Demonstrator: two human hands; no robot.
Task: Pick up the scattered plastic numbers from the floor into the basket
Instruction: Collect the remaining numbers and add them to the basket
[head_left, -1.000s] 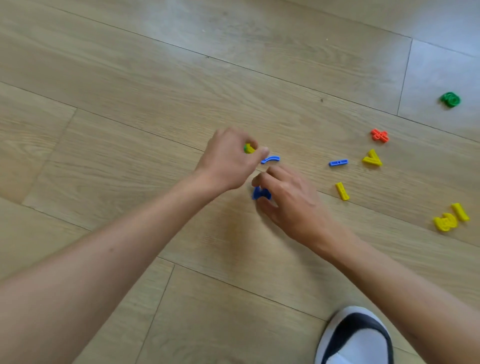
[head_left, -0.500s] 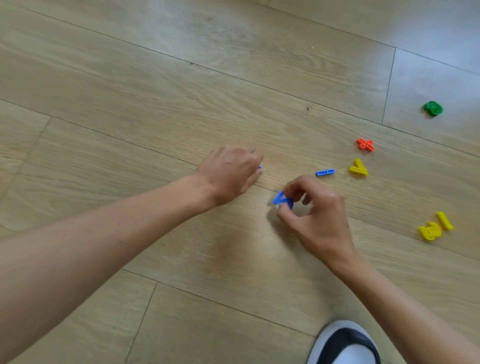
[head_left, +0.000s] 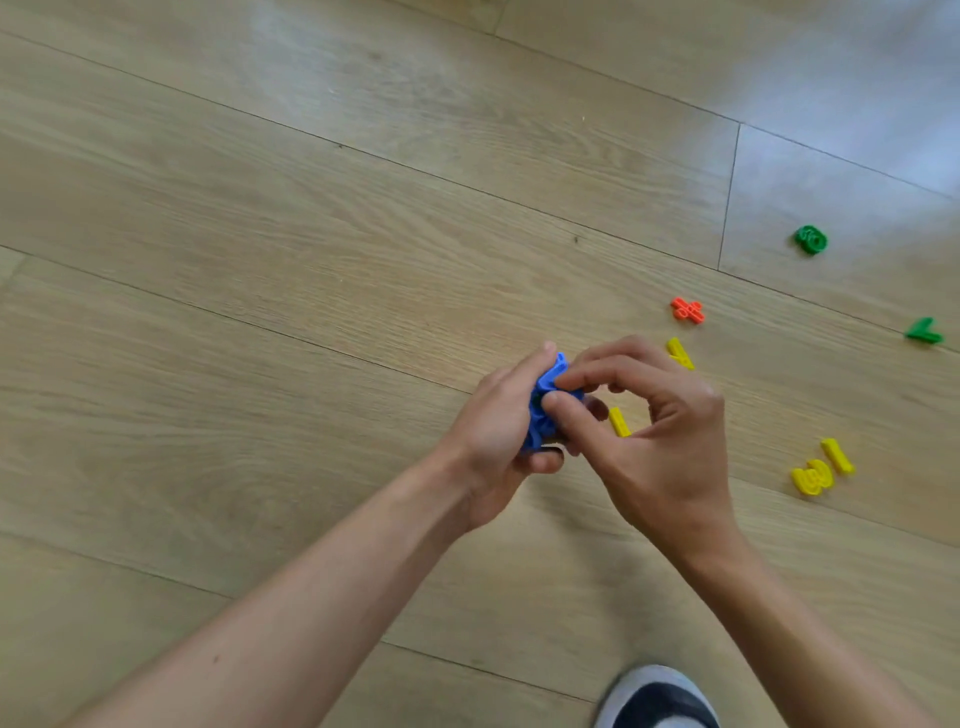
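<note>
We saw the left hand (head_left: 493, 436) curled round a bunch of blue numbers (head_left: 545, 402) over the wooden floor (head_left: 260, 260), while the right hand (head_left: 665, 447) pinched that bunch between thumb and forefinger. Yellow numbers (head_left: 813, 478), an orange piece (head_left: 688, 310) and green numbers (head_left: 811, 239) lay scattered on the floor to the right

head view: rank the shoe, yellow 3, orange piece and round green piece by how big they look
1. shoe, by far, though it is nearest the camera
2. yellow 3
3. orange piece and round green piece, too alike to rank
</note>
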